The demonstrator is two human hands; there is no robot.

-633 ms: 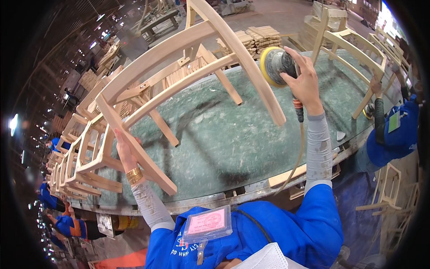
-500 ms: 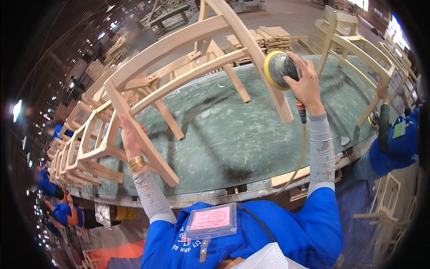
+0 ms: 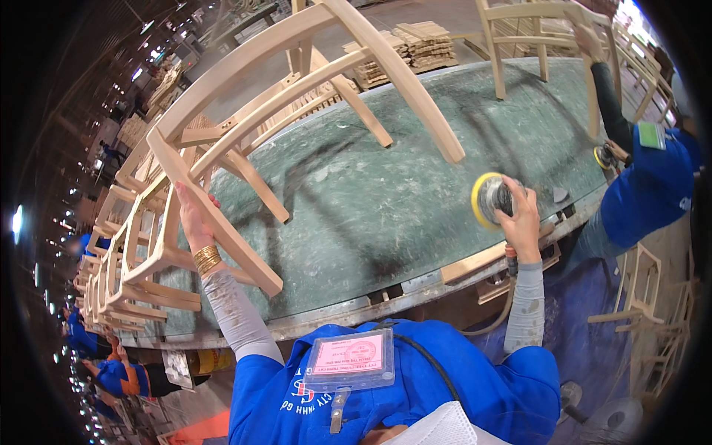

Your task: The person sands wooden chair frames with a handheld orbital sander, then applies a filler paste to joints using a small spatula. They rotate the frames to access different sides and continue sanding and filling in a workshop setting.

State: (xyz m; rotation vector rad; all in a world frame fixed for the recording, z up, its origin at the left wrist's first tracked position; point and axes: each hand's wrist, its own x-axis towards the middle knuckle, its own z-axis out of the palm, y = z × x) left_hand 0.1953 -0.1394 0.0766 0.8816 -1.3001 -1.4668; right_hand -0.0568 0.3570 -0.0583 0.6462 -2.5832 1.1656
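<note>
One right hand point(image 3: 524, 225) around a sander point(image 3: 492, 199)

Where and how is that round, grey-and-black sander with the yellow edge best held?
Probably around the rounded body of the grey-and-black sander, coming from the right. Its flat, yellow-edged disc faces left, leaving the bulging back free for a palm. The person's right grip wraps it that way, and the thin tan hose trails below, seemingly out of the way.
</note>
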